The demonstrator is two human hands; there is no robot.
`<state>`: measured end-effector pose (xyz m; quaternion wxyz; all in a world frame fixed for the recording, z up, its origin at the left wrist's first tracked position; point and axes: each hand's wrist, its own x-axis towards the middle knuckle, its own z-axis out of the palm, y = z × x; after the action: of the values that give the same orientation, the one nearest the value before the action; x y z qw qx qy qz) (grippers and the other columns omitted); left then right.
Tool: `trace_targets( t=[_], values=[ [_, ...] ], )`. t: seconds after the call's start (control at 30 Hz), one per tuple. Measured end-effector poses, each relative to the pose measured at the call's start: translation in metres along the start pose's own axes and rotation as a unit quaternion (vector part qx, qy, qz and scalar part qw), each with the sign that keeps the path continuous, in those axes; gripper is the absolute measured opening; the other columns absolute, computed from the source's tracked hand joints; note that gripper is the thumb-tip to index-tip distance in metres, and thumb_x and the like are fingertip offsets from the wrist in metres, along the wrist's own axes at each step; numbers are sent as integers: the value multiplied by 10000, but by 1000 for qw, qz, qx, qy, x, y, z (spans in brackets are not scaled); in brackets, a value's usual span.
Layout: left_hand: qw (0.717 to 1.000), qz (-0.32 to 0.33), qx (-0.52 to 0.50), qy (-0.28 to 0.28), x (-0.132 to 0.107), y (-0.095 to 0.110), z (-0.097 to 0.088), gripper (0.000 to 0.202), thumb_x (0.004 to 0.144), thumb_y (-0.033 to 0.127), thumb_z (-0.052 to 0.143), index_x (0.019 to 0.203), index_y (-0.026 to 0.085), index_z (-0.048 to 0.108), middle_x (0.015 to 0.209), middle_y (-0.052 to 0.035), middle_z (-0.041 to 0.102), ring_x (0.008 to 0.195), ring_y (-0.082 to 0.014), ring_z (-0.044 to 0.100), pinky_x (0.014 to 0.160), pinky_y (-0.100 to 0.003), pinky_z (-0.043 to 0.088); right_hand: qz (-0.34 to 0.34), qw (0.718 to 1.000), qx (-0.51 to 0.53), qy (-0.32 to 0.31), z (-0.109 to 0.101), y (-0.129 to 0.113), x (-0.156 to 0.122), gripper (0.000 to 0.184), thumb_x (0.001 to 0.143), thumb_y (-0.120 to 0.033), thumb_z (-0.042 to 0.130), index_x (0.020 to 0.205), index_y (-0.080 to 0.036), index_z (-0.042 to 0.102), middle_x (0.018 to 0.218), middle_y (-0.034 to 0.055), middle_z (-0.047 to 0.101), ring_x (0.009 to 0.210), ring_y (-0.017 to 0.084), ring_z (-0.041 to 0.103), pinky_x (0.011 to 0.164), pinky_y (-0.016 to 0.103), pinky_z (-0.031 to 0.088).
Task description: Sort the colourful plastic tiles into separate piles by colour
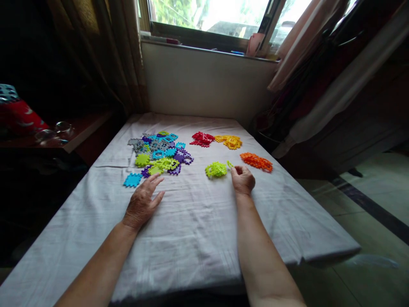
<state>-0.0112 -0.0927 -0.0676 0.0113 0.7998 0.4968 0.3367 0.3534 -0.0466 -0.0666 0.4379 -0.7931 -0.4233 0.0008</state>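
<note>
Between the fingertips of my right hand [243, 180] is a lime green toothed plastic tile [229, 164], held on edge just right of a lime green pile [216, 170]. My left hand [144, 202] lies on the cloth with its fingers apart, holding nothing. Its fingertips are beside a mixed heap of notched tiles in grey [137, 145], blue [171, 152], purple [183, 156] and lime green [142, 160]. A single blue square tile [132, 180] lies left of those fingers. Farther back are a red pile [202, 138] and a yellow pile [231, 141]; an orange pile [256, 162] lies to the right.
A pale cloth [191, 238] covers the table. Behind it are a low wall [204, 81] and a window with small items on its sill. Dark curtains [99, 55] hang at left, above a side shelf [86, 130] with glasses [64, 126]. Clothes [319, 98] hang at right.
</note>
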Motion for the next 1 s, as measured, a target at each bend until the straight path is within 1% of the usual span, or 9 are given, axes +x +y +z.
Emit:
trace_targets(
  t=[0.17, 0.3, 0.37, 0.47, 0.57, 0.67, 0.73, 0.87, 1.0],
  values=[
    [996, -68, 41, 34, 0, -14, -3, 418, 921, 390, 489, 1311, 261, 567, 1390, -83, 594, 1273, -269, 559, 1102, -458, 430, -39, 999, 1, -24, 9, -5, -9, 294, 786, -473, 586, 798, -208, 714, 773, 54, 732, 721, 200, 625, 661, 289, 430],
    [988, -111, 96, 45, 3, -21, -3, 417, 896, 403, 513, 1283, 268, 587, 1379, -91, 611, 1259, -285, 564, 1126, -505, 368, -29, 1000, -3, -13, 6, -8, -9, 298, 821, -437, 532, 772, -206, 715, 746, 53, 722, 700, 189, 608, 635, 273, 397],
    [985, -122, 121, 34, 10, -24, -1, 430, 885, 418, 524, 1279, 259, 593, 1382, -110, 609, 1268, -299, 554, 1144, -537, 324, -18, 1000, 1, -4, 4, -9, -8, 306, 831, -414, 504, 774, -204, 720, 747, 58, 723, 701, 190, 608, 626, 269, 389],
    [979, -135, 153, 12, 26, -30, 2, 465, 861, 471, 548, 1260, 241, 615, 1383, -144, 602, 1305, -334, 515, 1148, -587, 279, -6, 1000, 18, 10, 4, -8, -6, 326, 828, -413, 491, 794, -197, 733, 739, 70, 725, 692, 201, 613, 614, 273, 389],
    [971, -160, 178, -10, 44, -37, 6, 500, 814, 550, 585, 1199, 238, 657, 1411, -167, 569, 1347, -373, 460, 1133, -632, 262, 6, 999, 38, 24, 6, -3, -2, 352, 823, -446, 487, 791, -197, 734, 708, 70, 722, 668, 210, 616, 597, 278, 394],
    [964, -181, 189, -37, 55, -42, 8, 488, 793, 578, 593, 1124, 234, 692, 1416, -173, 560, 1356, -386, 445, 1120, -647, 268, 14, 998, 57, 35, 8, 2, 1, 375, 819, -479, 482, 766, -202, 728, 700, 74, 728, 669, 219, 627, 594, 282, 407],
    [964, -181, 189, -40, 56, -44, 8, 465, 792, 579, 593, 1094, 242, 700, 1399, -165, 577, 1346, -378, 458, 1117, -646, 274, 19, 996, 70, 42, 10, 3, 3, 370, 809, -481, 490, 760, -203, 730, 706, 78, 736, 676, 222, 636, 598, 285, 417],
    [970, -166, 175, -10, 47, -44, 5, 449, 819, 597, 567, 1085, 257, 689, 1378, -148, 598, 1322, -341, 494, 1132, -622, 277, 39, 993, 99, 52, 9, 0, 5, 338, 791, -448, 507, 763, -197, 732, 724, 84, 749, 691, 221, 654, 619, 286, 438],
    [976, -154, 155, 1, 35, -32, 2, 444, 834, 606, 558, 1077, 253, 675, 1378, -139, 603, 1313, -328, 505, 1139, -597, 289, 62, 986, 145, 52, 10, -2, 5, 347, 796, -444, 500, 761, -180, 722, 754, 101, 756, 735, 228, 678, 661, 294, 468]
  ],
)
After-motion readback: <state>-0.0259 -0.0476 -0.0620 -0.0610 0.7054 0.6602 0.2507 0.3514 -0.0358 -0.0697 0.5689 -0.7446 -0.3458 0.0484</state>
